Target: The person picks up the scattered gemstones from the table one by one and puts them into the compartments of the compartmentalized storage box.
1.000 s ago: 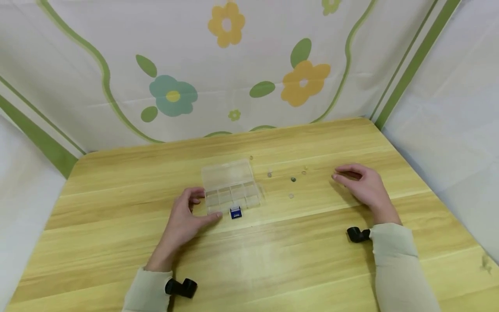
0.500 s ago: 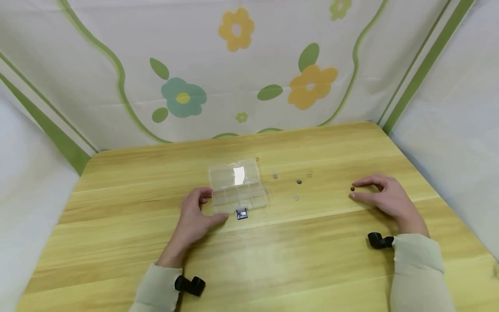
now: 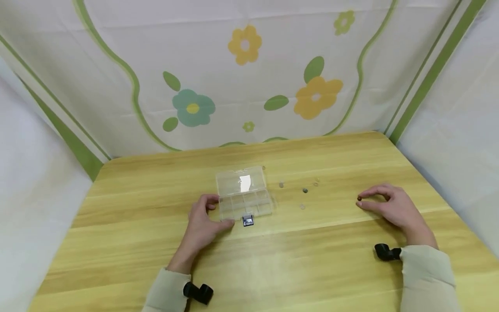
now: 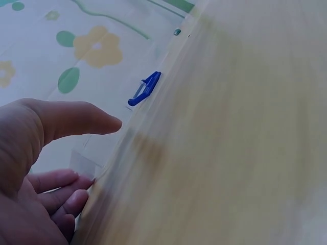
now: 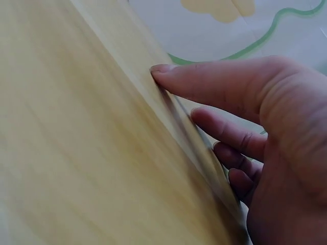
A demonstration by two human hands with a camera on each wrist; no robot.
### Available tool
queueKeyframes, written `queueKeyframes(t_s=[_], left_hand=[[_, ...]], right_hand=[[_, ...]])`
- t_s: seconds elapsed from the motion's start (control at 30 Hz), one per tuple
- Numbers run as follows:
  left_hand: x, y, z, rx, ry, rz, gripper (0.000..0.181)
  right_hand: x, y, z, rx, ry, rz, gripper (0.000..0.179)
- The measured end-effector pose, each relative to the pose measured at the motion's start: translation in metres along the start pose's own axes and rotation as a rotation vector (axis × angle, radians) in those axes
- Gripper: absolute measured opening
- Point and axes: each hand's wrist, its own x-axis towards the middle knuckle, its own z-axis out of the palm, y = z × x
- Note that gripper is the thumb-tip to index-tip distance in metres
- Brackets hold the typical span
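Note:
An open clear plastic compartment box (image 3: 238, 182) lies on the table, its lid folded back and a blue latch (image 3: 247, 220) at its front. My left hand (image 3: 204, 221) holds its left end, thumb at the front edge and curled fingers at the side. In the left wrist view, the thumb reaches along the edge toward the blue latch (image 4: 145, 89). To the right, my right hand (image 3: 395, 208) pinches a small dark reddish-brown bead (image 3: 359, 198) between thumb and forefinger, at the tabletop. The bead is hidden in the right wrist view.
Between box and right hand lie several small pieces: a dark green one (image 3: 305, 190), a grey one (image 3: 281, 185), and pale or clear ones such as the disc (image 3: 302, 207). A flowered cloth (image 3: 249, 86) hangs behind the wooden table (image 3: 269, 268).
My right hand has moved right and nearer, its thumb and forefinger closing around the bead, which came into sight half a second ago. The left hand stays at the box. The head view has shifted slightly.

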Motion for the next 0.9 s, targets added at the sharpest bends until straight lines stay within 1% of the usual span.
queueKeyframes(t_s=[0.17,0.27,0.33,0.47,0.57,0.67,0.8,0.9], left_hand=[[-0.001,0.000,0.002,-0.009,0.020,-0.014,0.075],[0.000,-0.001,0.002,-0.014,0.025,-0.016,0.074],[0.000,-0.001,0.003,-0.023,0.029,-0.005,0.074],[0.002,0.000,0.005,-0.046,0.034,0.009,0.075],[0.002,0.000,0.006,-0.053,0.040,0.004,0.074],[0.001,0.001,0.007,-0.046,0.046,-0.008,0.073],[0.001,0.001,0.005,-0.034,0.045,-0.008,0.071],[0.001,0.001,0.003,-0.033,0.041,-0.001,0.070]], right_hand=[[0.001,0.001,0.002,-0.019,0.027,-0.012,0.036],[0.001,0.000,0.003,-0.021,0.036,0.000,0.038],[0.002,-0.001,0.003,-0.025,0.044,0.009,0.041],[0.003,-0.004,0.002,-0.047,0.085,0.052,0.049],[0.004,-0.005,0.001,-0.072,0.121,0.092,0.053],[0.005,-0.006,0.001,-0.080,0.158,0.109,0.053],[0.006,-0.011,0.006,-0.038,0.189,0.119,0.053],[0.008,-0.017,0.013,0.021,0.184,0.128,0.055]])
